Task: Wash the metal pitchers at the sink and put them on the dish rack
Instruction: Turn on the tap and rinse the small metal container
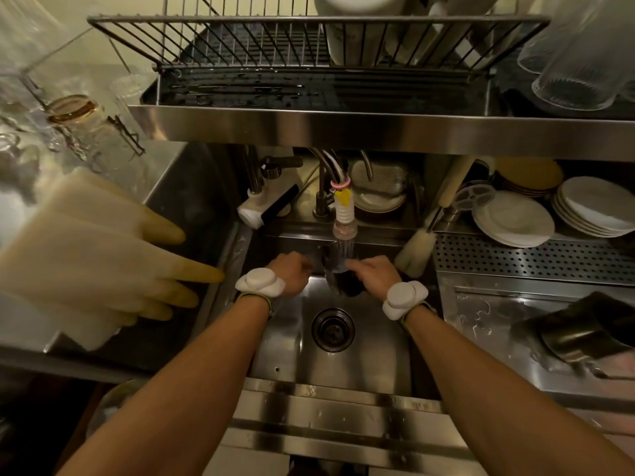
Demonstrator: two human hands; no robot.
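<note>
Both your hands are in the stainless steel sink basin (371, 355), up at its far end, right under the ribbed translucent faucet nozzle (343, 235). Between them hangs a dark, rounded vessel (340, 283), too blurred to make out clearly. Your right hand (376, 274) reaches in from the right, its fingers wrapped onto the vessel's side and gripping it. Your left hand (292, 273) sits just beside the vessel on the left with its fingers curled under. You cannot tell from here whether it grips anything. A white padded band sits on each wrist. The round black drain (332, 329) lies on the basin floor, nearer to you than the hands.

A shiny steel pitcher (584, 334) lies on its side on the wet steel counter (481, 321) to the right of the basin, well apart from your hands. Above the sink, the wire dish rack (240, 46) stands on a steel shelf (343, 127). A white container (360, 29) sits at its right end, and ribbed clear glasses (577, 67) are upside down just beside it.

Behind the counter, stacked white plates (515, 218) rest at the far edge of a perforated steel tray (515, 259). A pale bottle brush (415, 249) leans at the basin's far right corner. A pair of pale yellowish rubber gloves (103, 262) lies on the left edge, fingers pointing toward the basin.
</note>
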